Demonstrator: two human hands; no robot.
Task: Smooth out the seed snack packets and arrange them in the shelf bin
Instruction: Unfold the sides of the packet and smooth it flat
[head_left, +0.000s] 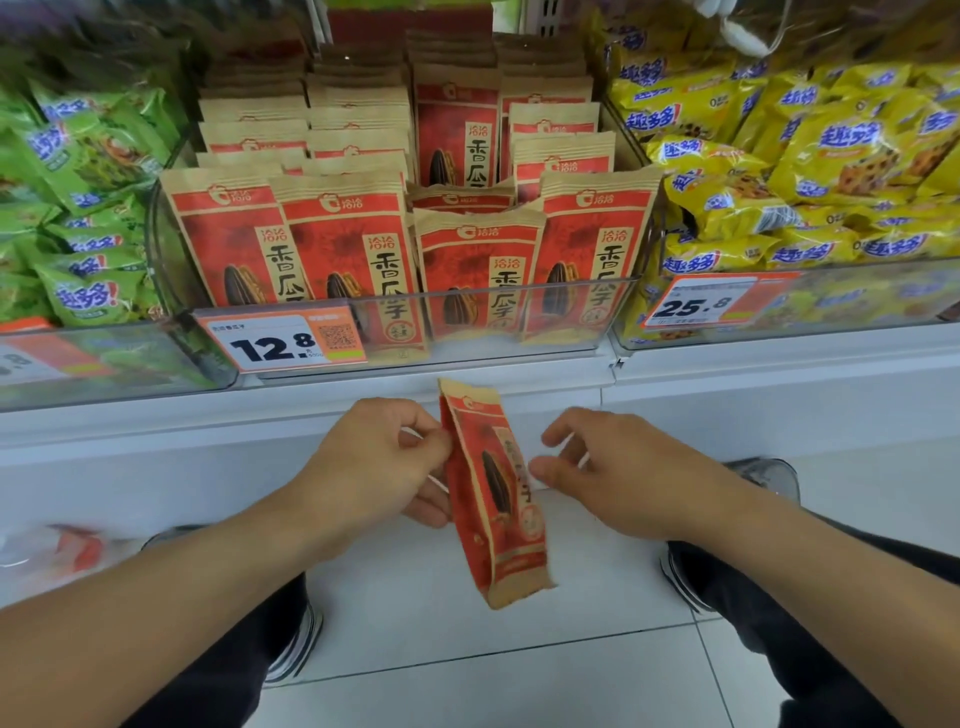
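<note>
green packs (78, 208) left, yellow packs (831, 171) right of bin (467, 317).

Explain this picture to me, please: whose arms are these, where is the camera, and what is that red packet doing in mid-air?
There is no machine here. A person wears a camera on the head, looking forward and down, so you see their own two arms. The left hand pinches the edge of a red seed packet and holds it up below the shelf. The right hand is beside the packet with loose fingers, gripping nothing; whether its thumb touches the packet I cannot tell. Above, a clear shelf bin holds rows of the same red packets standing upright, with a price tag reading 12.8. Green snack bags fill the bin to the left, yellow snack bags the one to the right.
</note>
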